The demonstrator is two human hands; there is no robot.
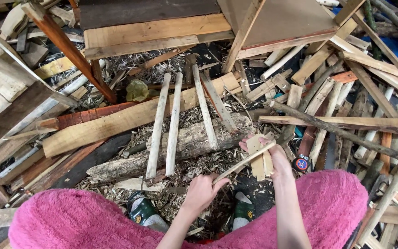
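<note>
My left hand [202,191] grips the near end of a thin pale wooden strip [245,161] that slants up to the right. My right hand [272,157] holds a small bundle of short flat wood pieces [258,159], and the strip's far end crosses over them. Both hands hover just in front of a rough log [185,147] lying across the ground. Three peeled pale sticks [173,124] lean over that log, side by side. My knees, in fuzzy pink trousers [74,221], frame the bottom of the view.
Wood shavings [194,168] cover the ground around the log. A long plank [116,122] lies behind it, with a wooden frame [153,34] beyond. Piled offcuts and branches [346,106] fill the right side, stacked boards the left. A tape measure [301,163] lies near my right wrist.
</note>
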